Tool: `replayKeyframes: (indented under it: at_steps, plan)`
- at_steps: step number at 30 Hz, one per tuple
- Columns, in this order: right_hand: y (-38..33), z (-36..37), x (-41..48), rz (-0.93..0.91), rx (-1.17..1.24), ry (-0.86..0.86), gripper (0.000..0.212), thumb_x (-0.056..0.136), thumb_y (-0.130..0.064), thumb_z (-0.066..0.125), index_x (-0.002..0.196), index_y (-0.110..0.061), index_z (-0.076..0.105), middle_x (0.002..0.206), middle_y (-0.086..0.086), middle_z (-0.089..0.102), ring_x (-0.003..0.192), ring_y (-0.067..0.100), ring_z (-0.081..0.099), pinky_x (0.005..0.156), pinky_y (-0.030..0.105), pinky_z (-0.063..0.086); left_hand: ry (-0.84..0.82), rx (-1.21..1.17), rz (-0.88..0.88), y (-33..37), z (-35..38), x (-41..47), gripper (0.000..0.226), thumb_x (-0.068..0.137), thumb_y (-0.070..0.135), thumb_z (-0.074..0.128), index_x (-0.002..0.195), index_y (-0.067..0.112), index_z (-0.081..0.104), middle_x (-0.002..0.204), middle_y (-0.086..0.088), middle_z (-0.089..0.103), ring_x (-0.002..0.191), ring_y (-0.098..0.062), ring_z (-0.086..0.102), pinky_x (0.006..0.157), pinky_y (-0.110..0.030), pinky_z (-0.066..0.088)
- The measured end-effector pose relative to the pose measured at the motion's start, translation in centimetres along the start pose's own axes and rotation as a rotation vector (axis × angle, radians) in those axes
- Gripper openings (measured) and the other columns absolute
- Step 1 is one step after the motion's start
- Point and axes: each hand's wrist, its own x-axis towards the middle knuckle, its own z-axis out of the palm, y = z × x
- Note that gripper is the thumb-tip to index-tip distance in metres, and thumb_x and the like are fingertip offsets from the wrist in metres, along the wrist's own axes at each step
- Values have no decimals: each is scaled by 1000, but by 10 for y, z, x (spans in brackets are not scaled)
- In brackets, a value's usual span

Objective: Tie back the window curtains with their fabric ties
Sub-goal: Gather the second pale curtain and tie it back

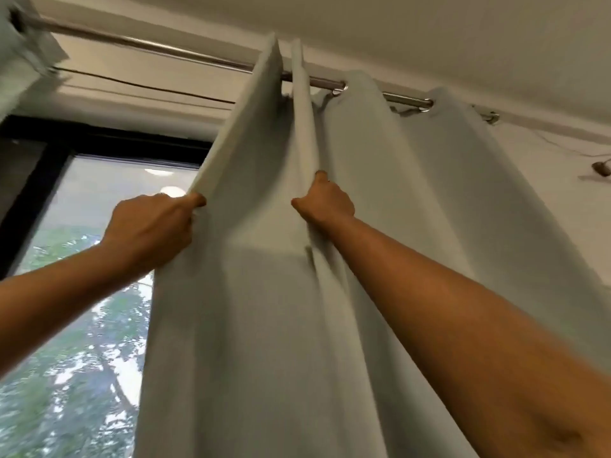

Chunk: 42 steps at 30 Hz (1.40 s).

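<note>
A pale grey-green curtain (413, 200) hangs by metal eyelets from a chrome rod (158, 47) and fills the middle and right of the head view. My left hand (152, 226) grips the curtain's left edge fold, thumb pinched over the cloth. My right hand (325, 201) grips a fold further right, at about the same height. Both arms reach upward. No fabric tie shows in the frame.
A dark-framed window (66, 292) with trees outside lies to the left of the curtain. A second curtain (20, 61) hangs bunched at the top left corner. A thin cable (132, 82) runs along the wall under the rod. White wall lies at the right.
</note>
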Motion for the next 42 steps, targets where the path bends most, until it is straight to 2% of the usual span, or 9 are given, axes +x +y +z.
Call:
replayKeyframes:
  at_steps: [7,14,19,22,24,26,31,37,42]
  plan:
    - [-50,13,29,42,25,163,40,93,-7,40,133,-8,37,126,13,54,112,31,54,76,35,40,-124,-5,-300,-118,-19,18,31,89,23,54,116,37,62,104,-13,62,85,-36,59,72,-36,45]
    - [-150,23,30,-178,202,91,35,91,-6,34,122,-10,50,126,16,55,116,34,52,89,34,41,-159,-280,-230,-114,-43,15,38,88,25,60,120,43,49,104,-8,61,80,-30,62,78,-42,54]
    - [-170,0,36,-312,401,-216,29,90,-2,41,115,-5,55,114,18,57,107,34,56,79,32,48,-98,-886,-344,-83,-47,24,60,93,26,59,142,40,29,119,-6,59,100,-28,63,88,-44,52]
    - [-142,-8,23,-323,576,-471,18,96,-5,41,111,-11,50,81,9,55,63,22,60,44,24,50,-111,-1117,-460,-50,-52,39,48,94,53,45,136,28,44,124,-6,58,86,-17,59,66,-30,47]
    - [-115,-13,18,-339,482,-636,15,99,-23,43,111,-16,51,81,8,57,62,20,60,50,27,51,-194,-1099,-402,-26,-50,48,51,88,62,49,123,26,55,113,-6,62,76,-15,58,55,-24,45]
    - [-86,-18,21,-333,432,-593,21,98,-34,46,104,-18,59,88,8,64,74,21,63,62,32,51,-208,-1054,-353,0,-43,58,54,79,59,64,120,23,59,103,-1,65,72,-11,59,47,-18,46]
    - [27,-57,57,-156,-38,300,35,90,-28,49,122,-15,56,126,10,56,119,30,48,87,37,43,-201,-836,-407,61,-24,83,74,62,31,86,123,11,50,113,-8,63,100,-27,60,87,-40,53]
    - [173,-97,86,401,110,103,111,78,-65,60,150,-13,-7,157,18,-6,143,40,-5,110,64,9,-113,-684,-473,121,-2,102,62,78,31,73,130,8,47,121,-15,58,103,-33,55,83,-37,46]
    - [178,-56,104,369,553,-229,145,53,-72,75,147,-16,-21,157,15,7,142,37,17,111,54,23,-122,-375,-419,164,12,105,37,86,15,55,120,6,44,107,-14,52,93,-32,49,74,-38,40]
